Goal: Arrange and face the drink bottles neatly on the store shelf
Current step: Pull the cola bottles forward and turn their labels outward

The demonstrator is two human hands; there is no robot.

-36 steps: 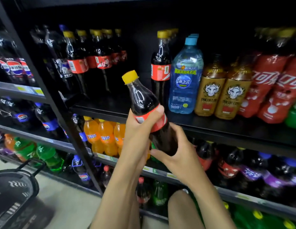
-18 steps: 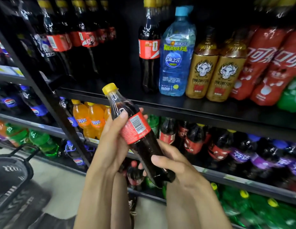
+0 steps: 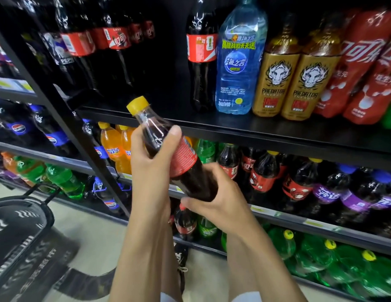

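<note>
The cola bottle [image 3: 183, 159] is held tilted in the air in front of the black shelf [image 3: 266, 131], with its yellow cap [image 3: 138, 105] pointing up and to the left. The left hand [image 3: 150, 164] is wrapped round its shoulder and label. The right hand [image 3: 214, 200] is curled round its base. A blue water bottle [image 3: 238, 62] and two gold bottles [image 3: 292, 81] stand on the shelf behind. A black basket [image 3: 20, 216] sits low at the left.

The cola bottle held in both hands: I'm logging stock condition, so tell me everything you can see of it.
The cola bottle is clear plastic, filled with dark drink, closed by a yellow cap, with a red label showing small print. It tilts, cap up-left, in front of the black shelf. The left hand grips its shoulder and label; the right hand holds its base.
</note>
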